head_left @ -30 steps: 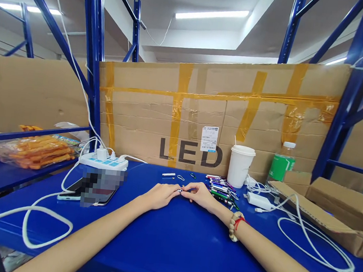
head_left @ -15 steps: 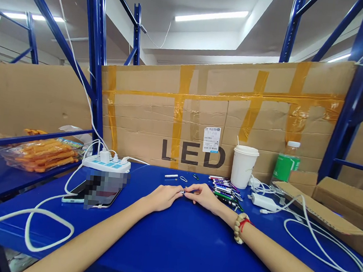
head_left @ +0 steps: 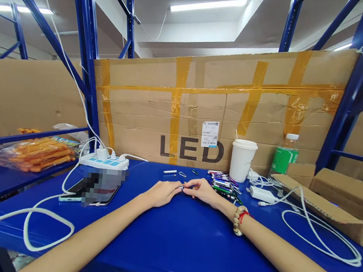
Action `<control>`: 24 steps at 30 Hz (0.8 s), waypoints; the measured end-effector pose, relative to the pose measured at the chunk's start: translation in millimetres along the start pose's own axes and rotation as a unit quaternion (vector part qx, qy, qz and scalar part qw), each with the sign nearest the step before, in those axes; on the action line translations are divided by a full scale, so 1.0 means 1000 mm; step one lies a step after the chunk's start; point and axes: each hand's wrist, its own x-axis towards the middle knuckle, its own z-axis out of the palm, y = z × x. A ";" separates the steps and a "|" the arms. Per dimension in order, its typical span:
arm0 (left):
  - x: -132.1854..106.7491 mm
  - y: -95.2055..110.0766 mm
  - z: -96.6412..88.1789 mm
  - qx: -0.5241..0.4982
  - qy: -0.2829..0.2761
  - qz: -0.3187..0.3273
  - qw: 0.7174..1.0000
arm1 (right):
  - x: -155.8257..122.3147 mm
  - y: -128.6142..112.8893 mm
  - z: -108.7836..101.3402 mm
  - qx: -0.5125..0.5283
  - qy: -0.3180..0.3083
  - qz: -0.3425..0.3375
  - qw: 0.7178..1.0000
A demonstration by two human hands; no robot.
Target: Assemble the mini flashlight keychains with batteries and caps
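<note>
Bag (head_left: 46, 155) of orange sticks far left, then power strip (head_left: 86, 159), phones (head_left: 80, 186) just in front. Next, left hand (head_left: 160, 193) low over bench (head_left: 174, 242), grip closed on metal piece (head_left: 181, 187), mid-bench; silver tube (head_left: 170, 171) and loop (head_left: 182, 174) lying behind. Opposite, right hand (head_left: 205, 191), grip pinched, thumb to finger, on same piece; exact contact too small to tell. Just beside, pens (head_left: 223, 183) heaped, then cup (head_left: 242, 163), charger (head_left: 262, 195), bottle (head_left: 284, 156), open box (head_left: 346, 186).

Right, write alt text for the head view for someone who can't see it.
A person's left hand and right hand meet at a small shiny piece above a blue table. Slim metallic tubes and a white cup are to the right, a power strip to the left, cardboard marked LED behind.
</note>
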 end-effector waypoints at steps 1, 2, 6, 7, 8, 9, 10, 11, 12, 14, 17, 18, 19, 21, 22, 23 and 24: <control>0.000 0.000 0.000 -0.001 0.000 0.000 1.000 | 0.000 0.001 0.000 0.001 0.000 -0.001 1.000; 0.000 0.000 0.000 -0.002 0.001 0.000 1.000 | 0.001 0.001 0.000 0.002 -0.001 -0.002 1.000; 0.000 0.000 0.000 0.001 -0.001 0.000 1.000 | 0.002 0.005 -0.001 0.004 -0.004 -0.015 1.000; 0.000 0.000 0.000 0.002 -0.001 0.000 1.000 | 0.002 0.006 -0.001 0.004 -0.006 -0.016 1.000; 0.000 0.001 0.000 0.002 -0.001 0.001 1.000 | 0.002 0.006 -0.001 0.005 -0.007 -0.016 1.000; 0.000 0.001 0.000 0.001 0.000 0.002 1.000 | 0.002 0.005 -0.001 0.006 -0.008 -0.016 1.000; 0.000 0.001 -0.001 -0.001 0.001 0.003 1.000 | 0.002 0.005 -0.001 0.006 -0.009 -0.014 1.000; 0.000 0.002 -0.001 -0.003 0.001 0.004 1.000 | 0.002 0.005 -0.001 0.007 -0.008 -0.013 1.000; 0.000 0.002 -0.001 -0.004 0.001 0.004 1.000 | 0.002 0.005 -0.001 0.007 -0.008 -0.011 1.000; 0.000 0.002 -0.002 -0.005 -0.003 0.003 1.000 | 0.002 0.004 -0.001 0.007 -0.008 -0.011 1.000; 0.000 0.001 -0.001 -0.006 -0.007 0.001 1.000 | 0.002 0.004 0.000 0.004 -0.012 -0.012 1.000; 0.000 0.001 -0.001 -0.006 -0.006 0.003 1.000 | 0.002 0.004 0.000 0.002 -0.012 -0.012 1.000; 0.001 0.000 0.000 -0.006 -0.005 0.005 1.000 | 0.002 0.004 0.000 0.001 -0.013 -0.013 1.000; 0.001 0.000 0.000 -0.004 -0.002 0.010 1.000 | 0.002 0.004 0.000 0.000 -0.013 -0.015 1.000; 0.001 0.000 0.000 -0.003 -0.001 0.011 1.000 | 0.002 0.003 0.000 0.001 -0.013 -0.017 1.000; 0.001 0.000 0.000 -0.002 -0.001 0.010 1.000 | 0.002 0.003 0.000 0.001 -0.014 -0.018 1.000; 0.001 0.000 0.000 -0.001 -0.001 0.009 1.000 | 0.002 0.004 0.000 0.001 -0.015 -0.019 1.000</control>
